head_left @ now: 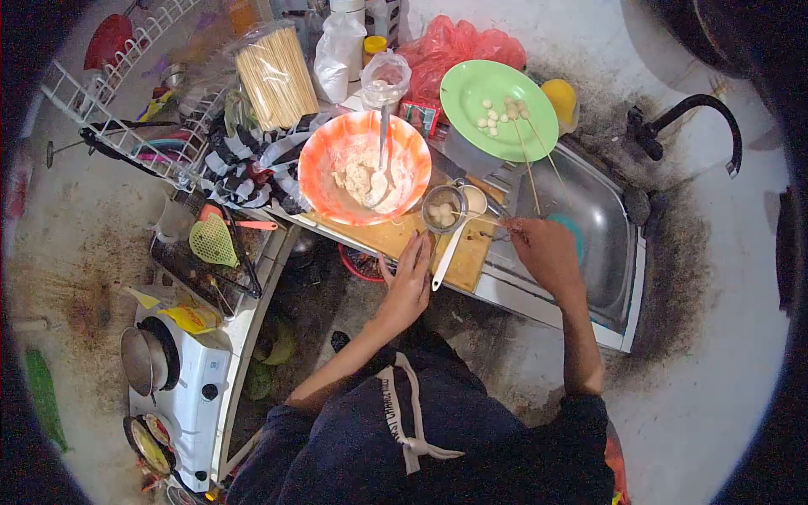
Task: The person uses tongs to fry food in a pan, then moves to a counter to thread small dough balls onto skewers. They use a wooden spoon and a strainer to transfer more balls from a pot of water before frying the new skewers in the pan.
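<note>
The strainer's handle [426, 217] was hard to make out, and the right fingertips hid one end of the thin stick [484, 220]. The shirt's [337, 454] folds broke up its pale lettering; only "CHANCE" looked readable. From the strainer, the left hand [410, 273] lay at seven o'clock, fingers straight, thumb apart; whether they gripped anything could not be told. The right hand [543, 248], at four o'clock, pinched the stick, which pointed back towards the strainer's pale balls [441, 214]. The ladle [448, 252] lay just beside at three, the bowl [316, 172] at ten, the plate [471, 93] at one.
</note>
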`<state>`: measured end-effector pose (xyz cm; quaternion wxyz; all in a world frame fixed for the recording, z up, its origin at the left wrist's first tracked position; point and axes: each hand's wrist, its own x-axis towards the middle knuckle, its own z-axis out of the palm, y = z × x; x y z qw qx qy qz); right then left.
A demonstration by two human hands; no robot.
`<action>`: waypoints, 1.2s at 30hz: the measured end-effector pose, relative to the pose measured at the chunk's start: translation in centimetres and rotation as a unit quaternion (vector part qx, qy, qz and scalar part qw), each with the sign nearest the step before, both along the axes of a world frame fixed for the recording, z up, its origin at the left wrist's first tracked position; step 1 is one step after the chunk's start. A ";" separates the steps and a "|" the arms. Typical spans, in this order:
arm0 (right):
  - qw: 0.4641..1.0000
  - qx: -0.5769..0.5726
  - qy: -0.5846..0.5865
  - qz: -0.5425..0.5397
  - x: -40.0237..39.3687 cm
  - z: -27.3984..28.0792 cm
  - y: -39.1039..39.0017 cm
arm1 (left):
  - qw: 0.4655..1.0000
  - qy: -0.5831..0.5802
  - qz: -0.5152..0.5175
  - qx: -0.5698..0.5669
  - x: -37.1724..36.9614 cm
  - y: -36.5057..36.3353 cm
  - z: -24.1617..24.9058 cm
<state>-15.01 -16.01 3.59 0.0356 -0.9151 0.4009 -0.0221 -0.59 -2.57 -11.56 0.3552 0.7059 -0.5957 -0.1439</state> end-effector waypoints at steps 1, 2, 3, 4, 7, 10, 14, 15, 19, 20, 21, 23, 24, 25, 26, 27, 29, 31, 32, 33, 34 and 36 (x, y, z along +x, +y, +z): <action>1.000 0.000 0.000 0.001 -0.1 0.1 0.0 | 1.000 0.000 0.001 0.000 0.0 0.0 0.0; 1.000 -0.005 -0.012 0.010 -0.2 0.1 0.0 | 1.000 0.004 -0.001 -0.001 0.0 0.0 0.2; 0.999 -0.010 -0.024 0.019 -0.3 0.2 0.0 | 1.000 0.007 -0.003 -0.001 0.0 0.1 0.3; 0.999 -0.009 -0.024 0.019 -0.4 0.4 0.0 | 1.000 0.008 -0.003 -0.001 0.0 0.1 0.2; 0.999 0.008 0.040 -0.023 -0.6 1.2 -0.2 | 1.000 0.003 -0.002 -0.002 0.0 0.0 0.2; 0.999 -0.025 0.029 -0.010 -1.1 1.8 -0.2 | 1.000 0.001 -0.005 -0.008 0.0 0.0 0.5; 0.999 -0.030 0.022 0.010 -1.4 2.2 0.5 | 1.000 0.007 -0.003 0.000 0.0 0.0 0.5; 0.999 -0.025 0.024 0.000 -1.4 2.2 0.7 | 1.000 0.009 -0.002 -0.001 0.0 0.0 0.5; 0.998 -0.031 0.054 0.025 -1.3 1.7 0.6 | 1.000 0.000 0.001 -0.010 0.0 0.0 0.3; 0.998 -0.034 0.051 0.024 -1.2 1.6 0.7 | 1.000 0.004 0.000 -0.009 0.0 0.0 0.4; 0.998 -0.038 0.047 0.023 -1.1 1.5 0.8 | 1.000 0.009 -0.001 -0.008 0.0 0.0 0.5; 0.998 -0.038 0.046 0.026 -1.1 1.4 0.7 | 1.000 0.007 -0.003 -0.011 0.0 0.0 0.4; 0.998 -0.039 0.045 0.028 -1.0 1.4 0.7 | 1.000 0.006 -0.004 -0.014 0.0 0.0 0.4; 0.998 -0.039 0.045 0.029 -1.0 1.3 0.8 | 1.000 0.005 -0.004 -0.014 0.0 0.1 0.4; 0.998 -0.039 0.032 0.032 -1.1 1.3 0.8 | 1.000 0.004 -0.003 -0.011 0.0 0.1 0.4; 0.998 -0.039 0.019 0.036 -1.1 1.3 0.8 | 1.000 0.003 -0.002 -0.008 0.0 0.0 0.5; 0.998 -0.038 0.038 0.032 -0.9 1.5 0.9 | 1.000 0.004 -0.003 -0.005 0.0 0.0 0.5; 0.997 -0.036 0.057 0.028 -0.7 1.5 0.9 | 1.000 0.005 -0.005 -0.002 0.1 0.0 0.6; 0.996 -0.043 0.063 0.036 -0.7 1.3 0.8 | 1.000 0.007 -0.004 0.002 0.0 0.1 0.6; 0.995 -0.049 0.069 0.044 -0.7 1.2 0.7 | 1.000 0.008 -0.003 0.006 0.0 0.0 0.7; 0.995 -0.049 0.070 0.045 -0.7 1.2 0.7 | 1.000 0.008 -0.003 0.006 0.0 0.0 0.7; 0.996 -0.052 0.045 0.057 -0.5 1.4 0.7 | 1.000 0.006 -0.001 -0.003 0.0 0.1 0.7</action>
